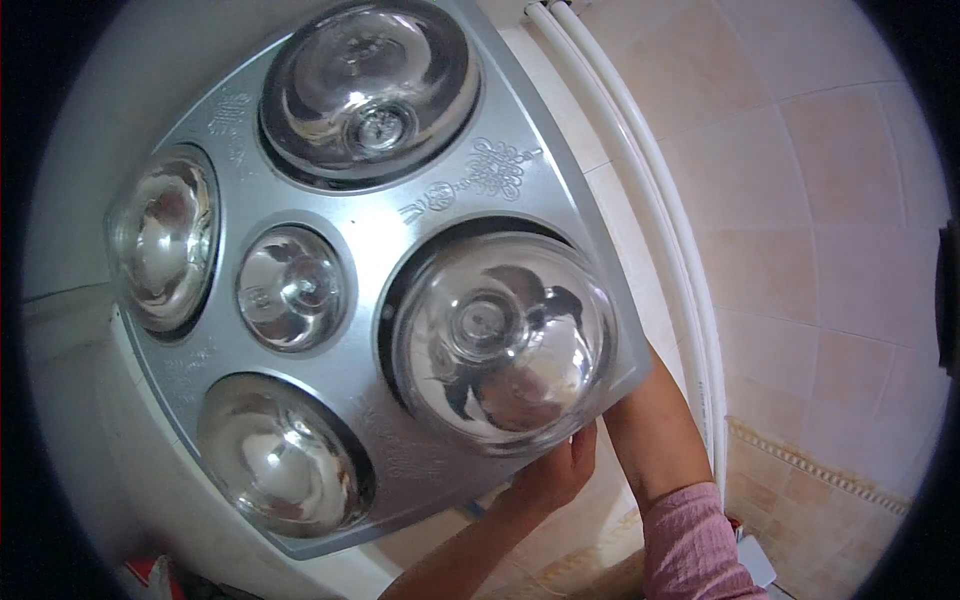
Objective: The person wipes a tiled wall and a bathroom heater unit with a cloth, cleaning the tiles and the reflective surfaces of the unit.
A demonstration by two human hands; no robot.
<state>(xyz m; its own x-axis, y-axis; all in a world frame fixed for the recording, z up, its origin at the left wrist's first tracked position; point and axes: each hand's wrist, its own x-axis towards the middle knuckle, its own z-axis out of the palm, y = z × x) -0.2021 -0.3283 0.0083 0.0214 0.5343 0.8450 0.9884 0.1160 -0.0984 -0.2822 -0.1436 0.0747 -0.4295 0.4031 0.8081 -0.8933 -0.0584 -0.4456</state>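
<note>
A silver metal panel of a bathroom heat-lamp unit (367, 247) fills most of the view, tilted. Set in its round openings are large reflector heat bulbs, among them the lower right bulb (502, 337), the top bulb (367, 90) and the lower left bulb (285, 457). A smaller bulb (291, 289) sits in the middle. At the panel's lower edge, just below the lower right bulb, is my left hand (559, 469); its fingers are mostly hidden, so its grip cannot be told. My right forearm, in a pink sleeve, passes behind the panel's right corner, which hides my right hand.
Two white pipes (652, 187) run down the tiled wall (810, 225) on the right. A patterned border strip (817, 465) crosses the tiles lower down. A red object (150, 574) shows at the bottom left, and a white object (756, 561) at the lower right.
</note>
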